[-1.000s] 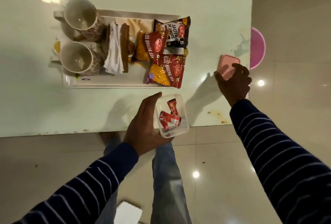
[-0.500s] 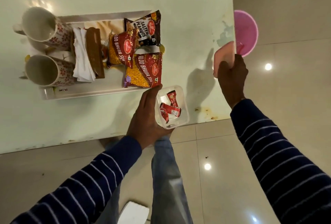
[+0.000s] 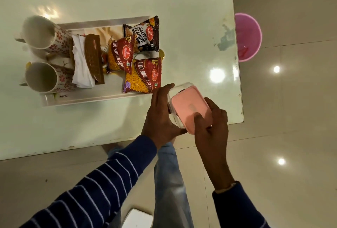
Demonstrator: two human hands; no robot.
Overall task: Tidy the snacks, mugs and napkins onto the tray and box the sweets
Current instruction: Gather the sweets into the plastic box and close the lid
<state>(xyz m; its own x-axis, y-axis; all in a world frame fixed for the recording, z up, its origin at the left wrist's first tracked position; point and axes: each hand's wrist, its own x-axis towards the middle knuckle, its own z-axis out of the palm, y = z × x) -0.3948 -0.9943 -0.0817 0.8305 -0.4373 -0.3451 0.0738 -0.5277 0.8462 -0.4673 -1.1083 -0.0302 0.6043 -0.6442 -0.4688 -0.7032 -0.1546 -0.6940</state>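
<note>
Left hand [image 3: 160, 116] cups the box [image 3: 176, 118] steady at the table [image 3: 191, 27] edge; right hand [image 3: 211, 123] grips the lid [image 3: 189, 111], thumb on top, apparently to seat it.

Setting: a home dining or living area, as far as we can judge.
We note a glossy pale table [image 3: 191, 27] bearing a tray [image 3: 87, 98] with floral mugs [image 3: 45, 34], napkins and snack packets [image 3: 144, 76]; polished floor tiles [image 3: 291, 118] reflect ceiling lights; a pink bin [image 3: 249, 32] stands beside the table.
</note>
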